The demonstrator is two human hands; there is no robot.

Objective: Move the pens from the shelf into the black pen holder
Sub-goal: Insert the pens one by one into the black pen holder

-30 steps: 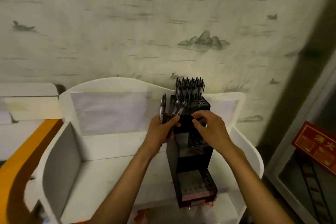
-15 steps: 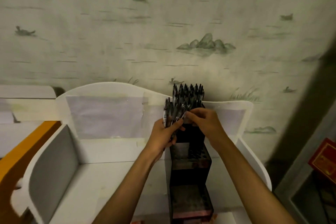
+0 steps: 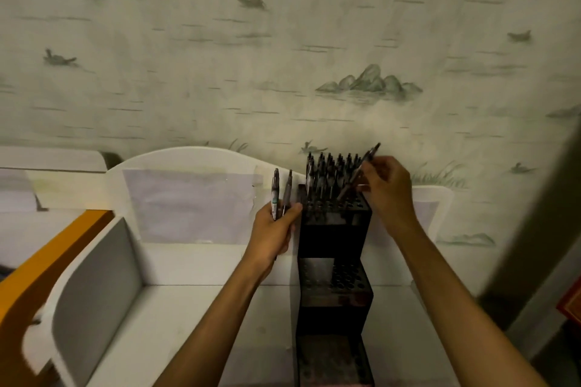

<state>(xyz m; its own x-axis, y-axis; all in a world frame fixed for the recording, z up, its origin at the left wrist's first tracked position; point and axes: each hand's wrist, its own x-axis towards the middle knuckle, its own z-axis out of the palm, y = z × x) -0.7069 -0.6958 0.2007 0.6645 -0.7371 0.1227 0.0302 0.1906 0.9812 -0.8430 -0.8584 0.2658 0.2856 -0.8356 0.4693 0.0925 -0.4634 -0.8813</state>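
Pinching one dark pen (image 3: 361, 171) between thumb and fingertips, the right hand (image 3: 388, 190) holds it tilted over the back right corner of the black pen holder (image 3: 334, 261), the lower tip down among the holes of the top tier and the upper end leaning up to the right. The left hand (image 3: 275, 229) is curled around two more pens (image 3: 280, 195), gripping them low on the barrel so they stand nearly upright, just beside the holder's left wall; its thumb lies against the top left corner of the holder.

That makes three pens in hand. Standing in the top tier is a tight cluster of dark pens (image 3: 330, 170), too crowded and dim to count, packed toward the back rows, with the front rows of holes open.

The holder itself is a tall black block stepped in three tiers, each top face drilled with a grid of round holes. The middle and bottom tiers hold no pens. It stands on the white shelf (image 3: 188, 308), toward the right end, close to the shelf's wavy back panel. One grey side panel (image 3: 97, 289) closes the shelf's left end, with an orange edge (image 3: 47, 264) outside it. Behind is wallpaper (image 3: 283, 56) printed with green hills and birds.
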